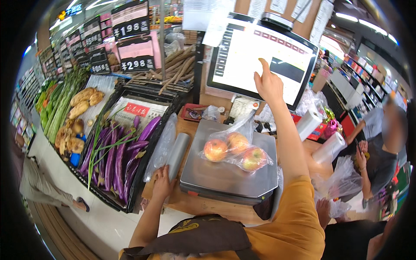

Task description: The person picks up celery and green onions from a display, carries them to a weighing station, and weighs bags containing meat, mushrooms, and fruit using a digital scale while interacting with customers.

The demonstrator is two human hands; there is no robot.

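Three red and yellow apples lie in a thin clear plastic bag on the metal platform of a weighing scale. My right hand is raised to the touchscreen monitor behind the scale, index finger extended at the lit screen; whether the fingertip touches it, I cannot tell. My left hand rests on the wooden counter left of the scale, its fingers at the near end of a roll of plastic bags. That hand's grip is partly hidden by the viewing angle.
Left of the counter, a black crate holds purple eggplants. Beyond it lie root vegetables and greens. More bag rolls stand at the right. Several people are close by on the right; another person's legs show at the left.
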